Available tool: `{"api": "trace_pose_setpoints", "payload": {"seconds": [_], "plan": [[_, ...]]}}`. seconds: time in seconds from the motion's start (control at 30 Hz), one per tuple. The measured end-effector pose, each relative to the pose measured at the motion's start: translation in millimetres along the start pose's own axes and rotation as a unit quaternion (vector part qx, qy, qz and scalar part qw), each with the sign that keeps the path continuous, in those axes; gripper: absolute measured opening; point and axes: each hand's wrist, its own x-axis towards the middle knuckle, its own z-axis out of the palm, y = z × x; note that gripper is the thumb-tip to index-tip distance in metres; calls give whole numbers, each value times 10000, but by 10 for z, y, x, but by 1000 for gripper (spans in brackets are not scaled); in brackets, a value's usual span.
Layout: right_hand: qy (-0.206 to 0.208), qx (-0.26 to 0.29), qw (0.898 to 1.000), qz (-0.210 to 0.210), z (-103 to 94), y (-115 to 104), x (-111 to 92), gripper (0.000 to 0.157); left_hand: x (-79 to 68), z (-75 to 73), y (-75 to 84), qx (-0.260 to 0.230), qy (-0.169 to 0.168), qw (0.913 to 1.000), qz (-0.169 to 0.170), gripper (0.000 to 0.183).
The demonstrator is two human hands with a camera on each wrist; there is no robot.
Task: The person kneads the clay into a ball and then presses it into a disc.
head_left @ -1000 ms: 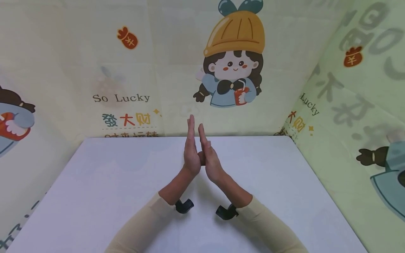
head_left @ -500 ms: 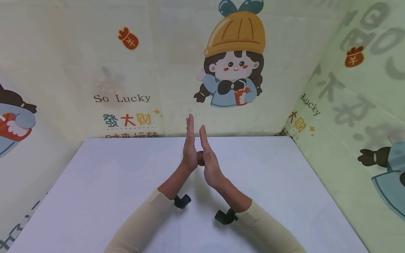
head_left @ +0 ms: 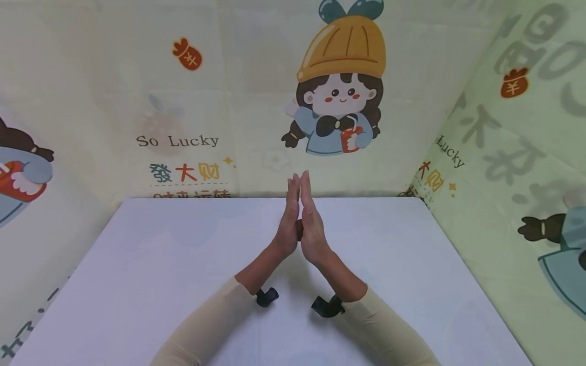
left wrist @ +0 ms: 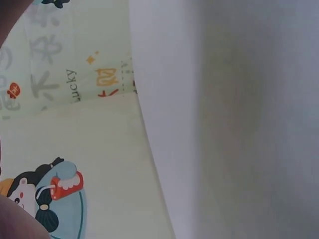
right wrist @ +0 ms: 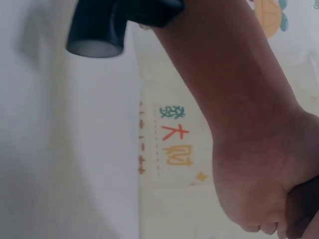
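In the head view, my left hand [head_left: 287, 226] and right hand [head_left: 313, 229] stand upright, palm facing palm, fingers straight. A small brown lump, rounded in outline [head_left: 299, 230], sits pressed between the two palms, with only its near edge showing. The fingertips lean close together at the top, over the table's far edge. In the right wrist view the left hand [right wrist: 254, 169] appears from the side, with part of the dark brown lump [right wrist: 303, 201] at its palm. Only blurred bits of skin show at the edges of the left wrist view.
Both hands are above a white tabletop [head_left: 183, 269]. Behind it hangs a pale printed cloth [head_left: 256, 101] with cartoon figures and lettering, which also runs along the sides. A black wrist camera [head_left: 328, 307] sits on the right wrist, another [head_left: 267, 297] on the left.
The palms slid against each other: my left hand moved forward, then back toward me and to the right; my right hand drew back, then forward. The fingertips are closer together now.
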Motion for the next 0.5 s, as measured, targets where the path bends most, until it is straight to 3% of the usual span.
{"api": "trace_pose_setpoints", "payload": {"seconds": [0.23,0.5], "plan": [[75,180,9998,-108,-74,-77,87,81,-82,88,71,-313,-198,9988,-335,61],[338,131,9993,-23,-170,-55,172,75,-98,128,177,-302,-359,9982,-382,61]]}}
